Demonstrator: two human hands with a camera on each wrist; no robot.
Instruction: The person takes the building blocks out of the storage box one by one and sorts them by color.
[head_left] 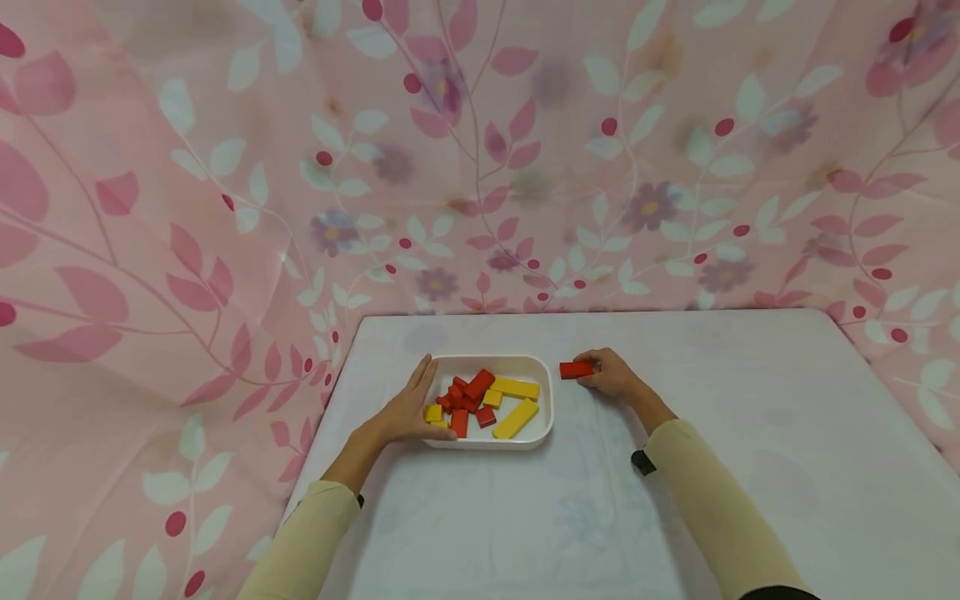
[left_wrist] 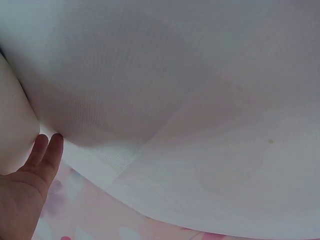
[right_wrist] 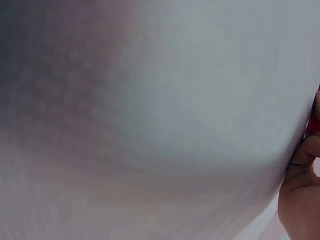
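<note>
A white tray [head_left: 546, 392] sits on the table and holds several red and yellow blocks [head_left: 480, 398]. My left hand [head_left: 411, 408] lies with straight fingers against the tray's left side; in the left wrist view its fingers [left_wrist: 44, 155] touch the tray wall [left_wrist: 15, 130]. Just right of the tray, my right hand [head_left: 609, 373] pinches a red block [head_left: 575, 370] that lies on the table. The right wrist view shows only the edge of this hand [right_wrist: 302, 190], a sliver of red, and blurred tabletop.
The table is covered with a white cloth [head_left: 750, 433]. A pink floral curtain [head_left: 480, 150] hangs behind and drapes down both sides of the table.
</note>
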